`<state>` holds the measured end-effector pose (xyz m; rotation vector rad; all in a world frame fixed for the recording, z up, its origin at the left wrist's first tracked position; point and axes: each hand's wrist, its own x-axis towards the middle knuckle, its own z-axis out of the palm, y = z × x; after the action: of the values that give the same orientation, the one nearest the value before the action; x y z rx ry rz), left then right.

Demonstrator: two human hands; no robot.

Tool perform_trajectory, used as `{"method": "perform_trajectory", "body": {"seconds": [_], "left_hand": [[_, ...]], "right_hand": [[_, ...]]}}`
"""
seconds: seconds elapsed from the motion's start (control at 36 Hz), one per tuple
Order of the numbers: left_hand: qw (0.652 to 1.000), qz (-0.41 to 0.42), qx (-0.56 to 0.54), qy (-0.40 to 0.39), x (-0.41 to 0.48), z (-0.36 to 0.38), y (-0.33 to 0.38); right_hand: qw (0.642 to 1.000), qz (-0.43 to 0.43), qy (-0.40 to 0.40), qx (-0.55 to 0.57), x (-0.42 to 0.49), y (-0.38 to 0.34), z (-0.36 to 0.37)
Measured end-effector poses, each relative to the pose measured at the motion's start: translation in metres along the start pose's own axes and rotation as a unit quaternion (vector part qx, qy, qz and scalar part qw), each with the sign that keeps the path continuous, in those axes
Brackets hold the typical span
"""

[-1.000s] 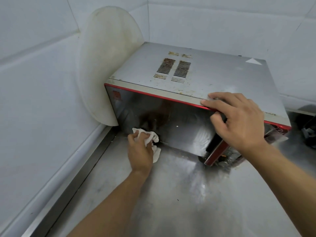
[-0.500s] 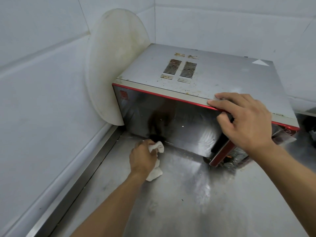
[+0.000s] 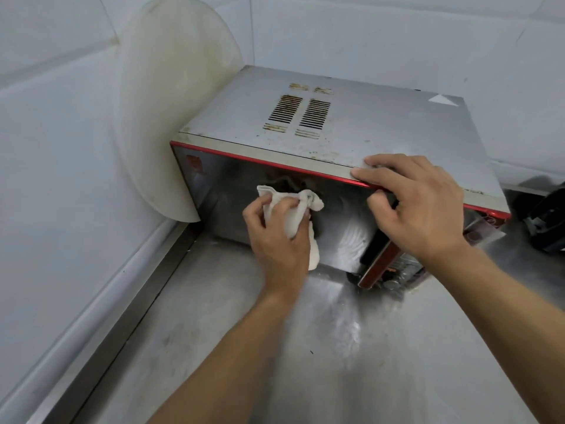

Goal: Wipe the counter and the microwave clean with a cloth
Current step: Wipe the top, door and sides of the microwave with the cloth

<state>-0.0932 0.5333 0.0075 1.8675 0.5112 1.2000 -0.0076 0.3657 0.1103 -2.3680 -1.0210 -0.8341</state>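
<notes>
A silver microwave (image 3: pixel 360 127) with red trim and a dark mirrored door stands in the corner on the steel counter (image 3: pixel 321 347). Rust stains mark its top vents. My left hand (image 3: pixel 276 237) grips a crumpled white cloth (image 3: pixel 293 209) and presses it against the middle of the door. My right hand (image 3: pixel 419 203) rests on the top front edge, fingers flat on the top and thumb down over the door's right side.
A round white board (image 3: pixel 171 99) leans against the left wall beside the microwave. White tiled walls close off the left and back. A dark object (image 3: pixel 547 221) sits on the counter at the far right. The counter's raised edge runs along the left wall.
My left hand has lifted the cloth from the counter at the door's bottom edge up onto the middle of the door and to the right. My right hand stays on the top edge.
</notes>
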Motion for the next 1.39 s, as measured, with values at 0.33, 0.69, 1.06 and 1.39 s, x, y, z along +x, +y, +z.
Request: {"method": "perform_trajectory", "body": {"seconds": [0.33, 0.69, 1.06, 1.39], "left_hand": [[0.885, -0.163, 0.243, -0.363, -0.045, 0.000, -0.050], [0.813, -0.025, 0.382, -0.439, -0.053, -0.026, -0.050], [0.800, 0.109, 0.287, -0.516, -0.107, -0.026, -0.047], [0.800, 0.046, 0.380, -0.462, -0.088, 0.015, -0.038]], "right_hand": [[1.000, 0.009, -0.007, 0.005, 0.001, -0.003, -0.001], [1.000, 0.012, 0.002, 0.003, 0.001, -0.001, 0.001], [1.000, 0.016, 0.004, 0.008, 0.000, -0.001, 0.002], [1.000, 0.016, 0.009, 0.004, 0.000, -0.001, 0.001]]}}
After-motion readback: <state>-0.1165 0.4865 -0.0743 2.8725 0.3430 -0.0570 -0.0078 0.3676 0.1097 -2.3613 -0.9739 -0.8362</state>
